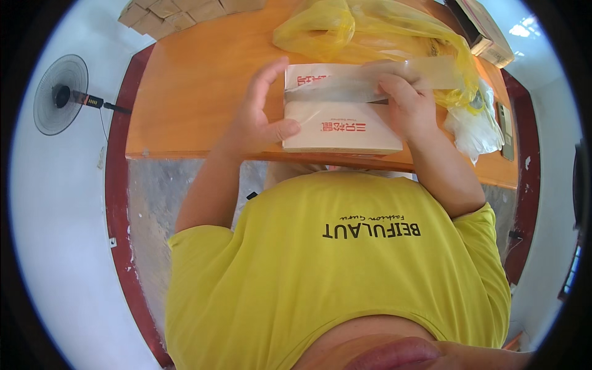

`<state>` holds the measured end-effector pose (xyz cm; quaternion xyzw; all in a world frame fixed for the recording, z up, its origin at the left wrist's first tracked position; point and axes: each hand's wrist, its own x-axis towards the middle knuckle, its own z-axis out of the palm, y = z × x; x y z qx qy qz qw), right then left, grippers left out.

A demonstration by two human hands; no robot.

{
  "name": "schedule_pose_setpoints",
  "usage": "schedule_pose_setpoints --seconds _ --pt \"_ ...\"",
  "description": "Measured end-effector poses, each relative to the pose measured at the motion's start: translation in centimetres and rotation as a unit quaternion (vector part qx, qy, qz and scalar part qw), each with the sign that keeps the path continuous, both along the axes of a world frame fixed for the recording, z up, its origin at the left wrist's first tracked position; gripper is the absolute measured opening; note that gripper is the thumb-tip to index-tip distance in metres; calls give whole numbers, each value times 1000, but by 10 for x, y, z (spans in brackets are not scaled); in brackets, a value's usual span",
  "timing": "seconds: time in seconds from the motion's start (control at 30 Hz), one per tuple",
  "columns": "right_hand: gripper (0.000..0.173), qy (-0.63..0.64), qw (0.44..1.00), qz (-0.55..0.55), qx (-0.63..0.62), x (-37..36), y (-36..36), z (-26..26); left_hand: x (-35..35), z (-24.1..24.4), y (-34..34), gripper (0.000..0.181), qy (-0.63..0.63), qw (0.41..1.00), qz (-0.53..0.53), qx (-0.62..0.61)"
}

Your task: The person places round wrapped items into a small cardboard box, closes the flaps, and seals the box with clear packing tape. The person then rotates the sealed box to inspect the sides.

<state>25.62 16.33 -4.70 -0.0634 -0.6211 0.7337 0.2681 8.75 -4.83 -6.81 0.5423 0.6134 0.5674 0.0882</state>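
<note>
A white cardboard box (343,121) with red printing lies in front of me near the table's edge. A strip of clear packing tape (335,89) runs along the middle of its top, and its loose end (437,74) sticks out past the right side. The fingers of my right hand (409,104) pinch this tape at the box's right end, where a dark gap shows beneath it. My left hand (261,108) is spread at the left end. Its thumb overlaps the box's near left corner, and the fingertips reach the far left corner.
Beyond the box, a crumpled yellow plastic bag (319,32) covers part of the wooden table (194,92). To the right are a white plastic bag (476,129), a phone-like object (506,132) and an open carton (485,34). Several brown cartons (173,16) stand at the back left; a fan (61,95) is beyond.
</note>
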Motion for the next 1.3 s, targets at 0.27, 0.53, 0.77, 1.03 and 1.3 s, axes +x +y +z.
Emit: schedule_pose_setpoints --seconds 0.27,0.53,0.77,1.03,1.3 --pt "18 74 994 81 -11 1 6 -7 -16 -8 -11 60 190 981 -4 -38" --pt "17 108 989 95 44 4 -3 4 -45 13 2 16 130 982 -76 -115" --pt "15 51 995 91 -6 3 16 1 -52 45 18 14 160 947 -142 -238" --pt "14 35 990 107 -86 2 11 -4 -68 61 28 10 131 916 -219 -309" --pt "15 55 992 74 -91 4 14 -13 -77 65 39 15 169 891 -250 -338"
